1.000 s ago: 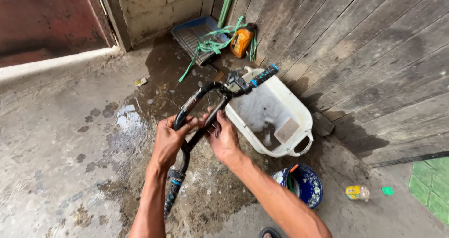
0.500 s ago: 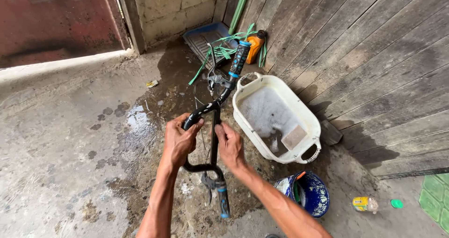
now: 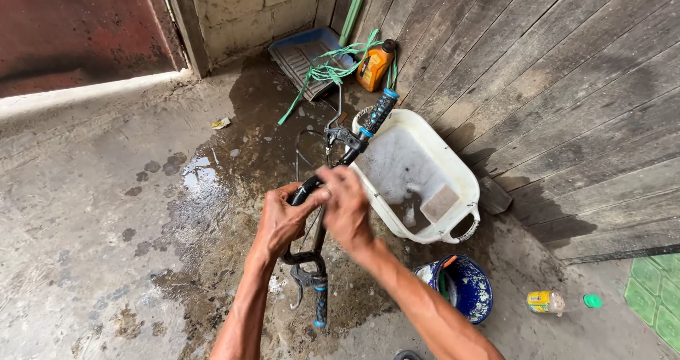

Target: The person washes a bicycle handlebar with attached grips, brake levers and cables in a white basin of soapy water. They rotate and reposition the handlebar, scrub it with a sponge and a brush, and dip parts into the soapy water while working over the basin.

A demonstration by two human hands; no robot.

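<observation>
Bicycle handlebar [image 3: 320, 211], black with blue-ringed grips, held upright-tilted over the wet concrete floor [image 3: 106, 211]: the left hand [image 3: 283, 222] is clenched around the bar's middle, and the right hand [image 3: 347, 204] lies curled over the same stretch just beside it, rubbing or gripping. The bar's upper grip [image 3: 379, 111] reaches over the white tub [image 3: 460, 183] of soapy water holding a sponge block [image 3: 439, 203]. Judged from the wet bar, washing appears under way, rinsing apparently not yet done.
</observation>
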